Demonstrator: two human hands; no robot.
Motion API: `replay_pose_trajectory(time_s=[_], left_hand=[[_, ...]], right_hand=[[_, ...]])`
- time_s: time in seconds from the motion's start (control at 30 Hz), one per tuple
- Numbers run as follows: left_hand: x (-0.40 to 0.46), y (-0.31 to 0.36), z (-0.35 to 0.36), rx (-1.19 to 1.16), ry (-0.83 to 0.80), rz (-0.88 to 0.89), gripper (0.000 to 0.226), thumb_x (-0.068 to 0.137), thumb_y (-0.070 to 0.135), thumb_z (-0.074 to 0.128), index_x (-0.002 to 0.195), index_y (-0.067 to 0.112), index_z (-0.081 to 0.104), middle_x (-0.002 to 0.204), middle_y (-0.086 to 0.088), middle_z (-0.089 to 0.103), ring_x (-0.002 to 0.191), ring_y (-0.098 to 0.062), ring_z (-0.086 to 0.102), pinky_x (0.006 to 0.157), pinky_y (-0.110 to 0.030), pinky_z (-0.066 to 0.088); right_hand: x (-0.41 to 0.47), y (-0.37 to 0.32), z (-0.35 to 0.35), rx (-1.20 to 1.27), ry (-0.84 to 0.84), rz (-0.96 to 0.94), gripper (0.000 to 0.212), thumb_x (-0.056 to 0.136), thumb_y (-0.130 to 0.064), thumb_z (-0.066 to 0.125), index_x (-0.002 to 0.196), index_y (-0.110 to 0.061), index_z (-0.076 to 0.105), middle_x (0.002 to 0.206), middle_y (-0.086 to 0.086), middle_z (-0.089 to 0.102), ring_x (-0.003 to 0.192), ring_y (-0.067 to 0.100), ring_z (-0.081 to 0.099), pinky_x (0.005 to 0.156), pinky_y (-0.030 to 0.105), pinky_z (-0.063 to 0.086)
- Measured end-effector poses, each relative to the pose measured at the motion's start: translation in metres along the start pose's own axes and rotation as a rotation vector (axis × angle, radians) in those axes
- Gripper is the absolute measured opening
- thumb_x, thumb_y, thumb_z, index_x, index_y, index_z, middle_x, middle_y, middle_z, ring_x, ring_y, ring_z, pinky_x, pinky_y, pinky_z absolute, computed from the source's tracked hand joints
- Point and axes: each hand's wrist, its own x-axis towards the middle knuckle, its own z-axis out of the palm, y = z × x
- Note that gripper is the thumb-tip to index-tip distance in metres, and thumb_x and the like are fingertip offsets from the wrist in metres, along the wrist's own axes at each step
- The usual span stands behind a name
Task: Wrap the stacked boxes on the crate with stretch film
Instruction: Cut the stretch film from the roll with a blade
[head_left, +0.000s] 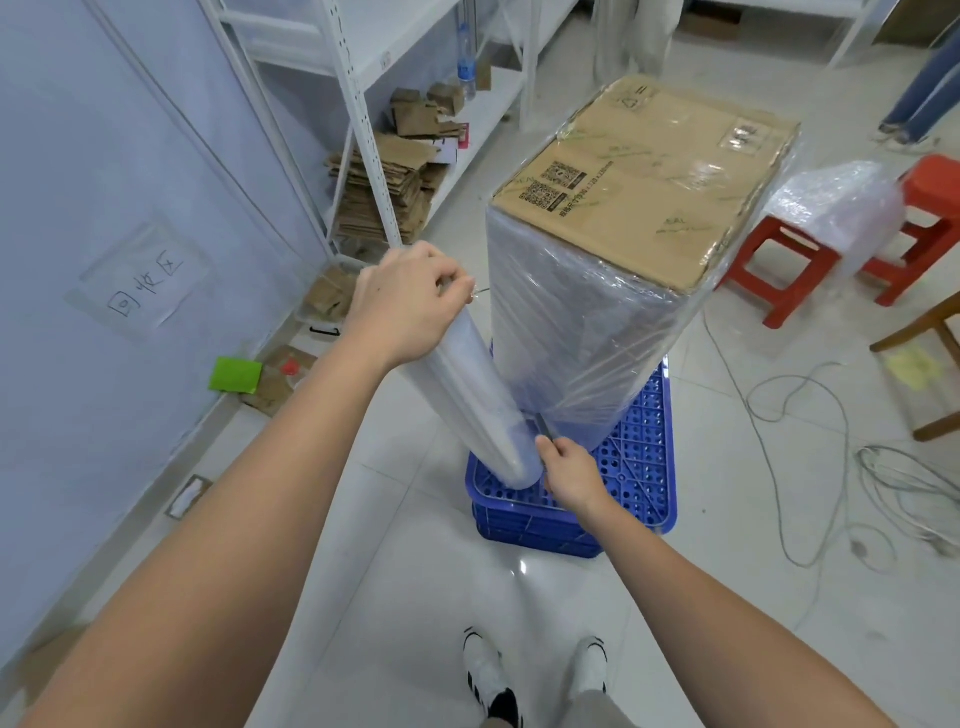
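Both hands, left (408, 301) and right (571, 475), grip the film roll (475, 395) ends beside QR-labelled boxes (639, 171).

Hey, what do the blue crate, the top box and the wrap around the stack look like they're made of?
Blue crate: seemingly rigid moulded plastic, going by its perforated grid and slight sheen. Top box: matte brown corrugated cardboard with printed codes. Wrap: thin clear plastic film, glossy and wrinkled.

Both hands (410, 301) (571, 475) gripping, arms outstretched
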Motion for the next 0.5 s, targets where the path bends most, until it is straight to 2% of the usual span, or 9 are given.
replay_pose_trajectory(time_s=[0.1,0.17,0.27,0.37,0.5], left_hand=[[0.000,-0.001,-0.001,0.004,0.004,0.000,0.031,0.104,0.050,0.046,0.096,0.035,0.072,0.114,0.012,0.058,0.118,-0.018,0.049,0.092,-0.039,0.034],[-0.001,-0.002,-0.001,0.001,0.012,-0.005,0.030,0.104,0.050,0.046,0.094,0.036,0.071,0.115,0.012,0.059,0.117,-0.017,0.049,0.090,-0.038,0.032],[-0.004,-0.001,-0.002,0.005,0.014,-0.013,0.029,0.104,0.050,0.045,0.090,0.040,0.068,0.115,0.012,0.059,0.116,-0.017,0.049,0.090,-0.037,0.031],[-0.006,0.004,-0.001,0.022,0.010,-0.001,0.027,0.104,0.049,0.045,0.091,0.040,0.067,0.115,0.012,0.058,0.116,-0.016,0.048,0.090,-0.036,0.030],[-0.007,0.013,0.004,0.038,0.017,0.006,0.027,0.103,0.049,0.045,0.091,0.039,0.066,0.114,0.015,0.056,0.117,-0.016,0.047,0.093,-0.037,0.032]], right_hand=[[-0.010,0.001,-0.004,-0.075,0.002,-0.022,0.039,0.101,-0.043,0.043,0.073,-0.015,0.048,0.072,0.005,0.056,0.066,0.022,0.052,0.061,0.034,0.040],[-0.023,0.013,-0.009,-0.143,-0.013,-0.035,0.039,0.103,-0.040,0.043,0.072,-0.017,0.043,0.069,0.001,0.051,0.063,0.017,0.047,0.056,0.031,0.034],[-0.036,0.037,-0.016,-0.176,-0.035,-0.013,0.041,0.102,-0.042,0.043,0.073,-0.014,0.040,0.068,0.001,0.046,0.061,0.016,0.041,0.057,0.032,0.031],[-0.031,0.040,-0.018,-0.184,-0.038,-0.025,0.041,0.103,-0.043,0.042,0.073,-0.015,0.038,0.067,0.001,0.044,0.061,0.016,0.039,0.057,0.033,0.029],[-0.005,0.019,-0.012,-0.124,-0.040,-0.032,0.041,0.102,-0.044,0.042,0.073,-0.016,0.042,0.069,0.002,0.050,0.062,0.019,0.046,0.057,0.032,0.035]])
